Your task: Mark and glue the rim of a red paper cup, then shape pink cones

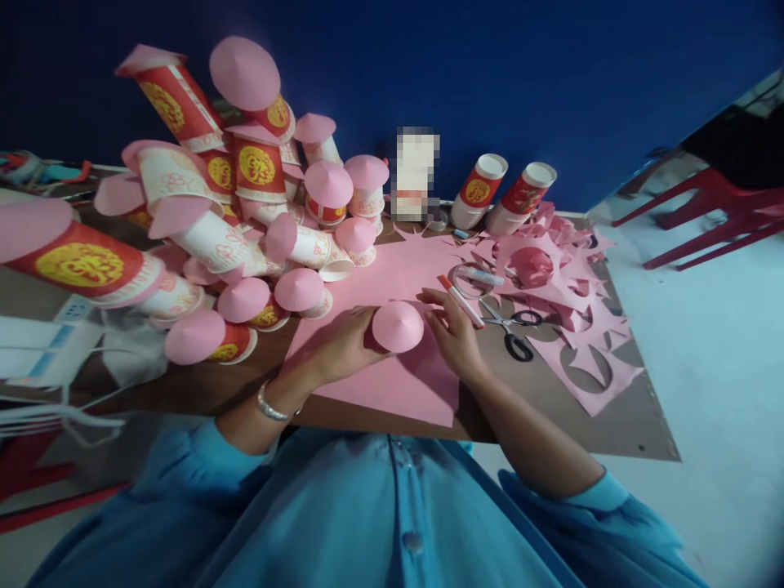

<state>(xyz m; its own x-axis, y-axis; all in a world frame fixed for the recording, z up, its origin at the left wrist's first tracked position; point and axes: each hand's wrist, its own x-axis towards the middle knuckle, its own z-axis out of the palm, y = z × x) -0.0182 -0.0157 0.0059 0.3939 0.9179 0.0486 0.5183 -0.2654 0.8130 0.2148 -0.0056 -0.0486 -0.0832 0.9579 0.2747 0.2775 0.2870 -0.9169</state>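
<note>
A pink paper cone stands point up in front of me, above a large pink sheet of paper. My left hand closes around its left side, with the fingers partly hidden under the rim; whatever is beneath the cone is hidden. To the right of the cone, my right hand is open with bent fingers apart, a small gap from the rim. Just beyond those fingers lie a red-and-white marker and black-handled scissors.
Several paper cups with pink cone tops crowd the table's left side. Two stacks of red-and-white cups stand at the back, near a roll of tape. Cut pink scraps cover the right side. A red stool is beyond.
</note>
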